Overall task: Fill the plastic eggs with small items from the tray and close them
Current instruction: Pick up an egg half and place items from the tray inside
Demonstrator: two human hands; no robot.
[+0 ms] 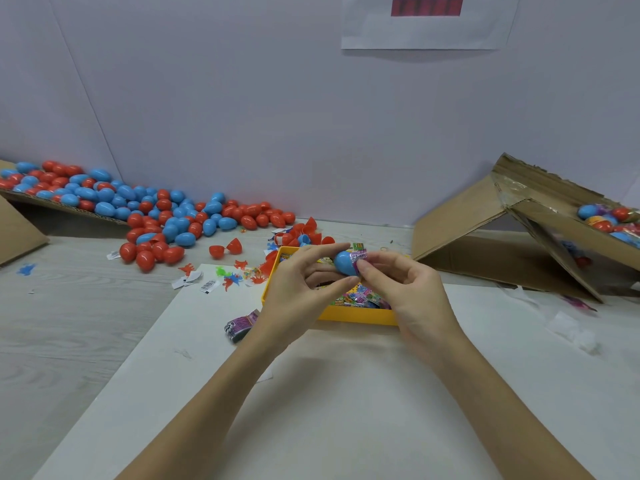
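Note:
My left hand [304, 282] grips a blue egg half [344, 264] between thumb and fingers, above the yellow tray [349, 313]. My right hand [398, 282] pinches a small purple-wrapped item [359, 255] at the egg half's open mouth. The tray holds several colourful wrapped packets [360, 296], partly hidden by my hands. An open red egg [225, 248] lies on the table to the left.
A big pile of red and blue eggs [145, 209] spills from a cardboard ramp at the left. A cardboard box [519, 237] at the right holds filled eggs [609, 216]. Small toy figures and paper scraps [221, 277] lie left of the tray. A purple packet [240, 323] lies near my left wrist.

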